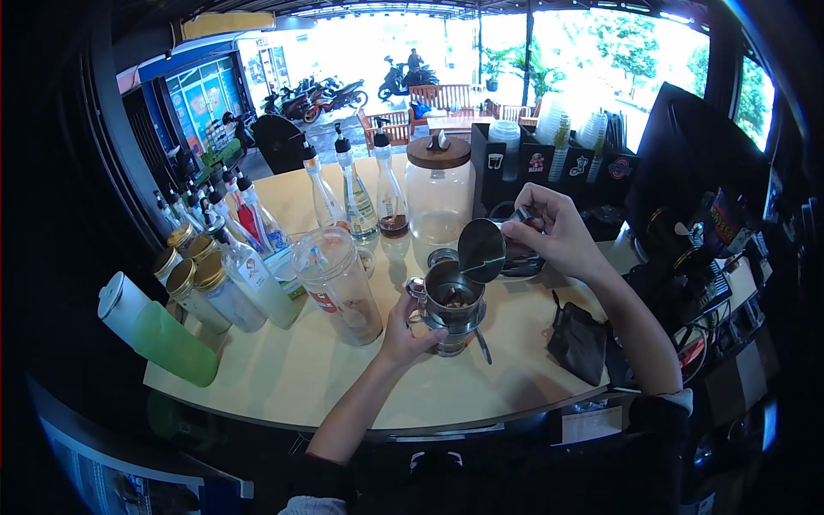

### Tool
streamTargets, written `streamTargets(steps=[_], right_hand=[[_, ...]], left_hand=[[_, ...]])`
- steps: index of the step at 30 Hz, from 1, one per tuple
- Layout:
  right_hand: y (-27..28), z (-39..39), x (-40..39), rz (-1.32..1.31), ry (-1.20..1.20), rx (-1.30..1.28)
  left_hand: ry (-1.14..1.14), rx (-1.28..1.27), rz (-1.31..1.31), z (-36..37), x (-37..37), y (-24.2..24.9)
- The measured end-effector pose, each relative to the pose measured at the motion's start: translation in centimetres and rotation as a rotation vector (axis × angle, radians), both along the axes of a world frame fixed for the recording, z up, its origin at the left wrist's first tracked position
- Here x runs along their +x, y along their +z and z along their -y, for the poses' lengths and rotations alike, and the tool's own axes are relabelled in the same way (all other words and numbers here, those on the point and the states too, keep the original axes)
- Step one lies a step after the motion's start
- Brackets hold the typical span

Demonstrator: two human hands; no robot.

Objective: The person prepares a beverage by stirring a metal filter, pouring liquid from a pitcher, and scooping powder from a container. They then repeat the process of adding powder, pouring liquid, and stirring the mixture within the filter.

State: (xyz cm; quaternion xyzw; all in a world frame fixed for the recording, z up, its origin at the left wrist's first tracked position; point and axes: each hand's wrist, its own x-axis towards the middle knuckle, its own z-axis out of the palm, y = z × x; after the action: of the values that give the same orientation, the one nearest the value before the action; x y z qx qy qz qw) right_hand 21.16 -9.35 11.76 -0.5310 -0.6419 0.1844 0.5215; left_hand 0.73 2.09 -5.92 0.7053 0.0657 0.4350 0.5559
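My left hand [409, 333] is wrapped round the side of a metal drip filter [455, 300] that sits on a small glass [451, 345]. Dark bits show inside the filter. In my right hand [549, 230] is a metal pitcher [482, 251], tilted so that its round dark opening is over the filter's right rim. Whether anything flows from it cannot be made out. A spoon handle [484, 347] sticks out to the right of the glass. Left of my left hand stands a large clear plastic jar [336, 287].
Pump bottles [356, 193] and a wood-lidded glass jar [440, 193] stand behind. Gold-lidded jars [199, 287] and a green-and-white tumbler [163, 335] are at left. A dark cloth [577, 342] lies at right, below a black cup holder [536, 163]. A person [415, 60] is outside near motorbikes.
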Motion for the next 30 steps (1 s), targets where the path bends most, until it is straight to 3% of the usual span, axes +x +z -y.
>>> streamTargets(steps=[30], right_hand=[[1.2, 0.4, -1.3, 0.129, -0.061, -0.024]], left_hand=[[-0.002, 0.0, -0.003, -0.1, -0.1, -0.3]])
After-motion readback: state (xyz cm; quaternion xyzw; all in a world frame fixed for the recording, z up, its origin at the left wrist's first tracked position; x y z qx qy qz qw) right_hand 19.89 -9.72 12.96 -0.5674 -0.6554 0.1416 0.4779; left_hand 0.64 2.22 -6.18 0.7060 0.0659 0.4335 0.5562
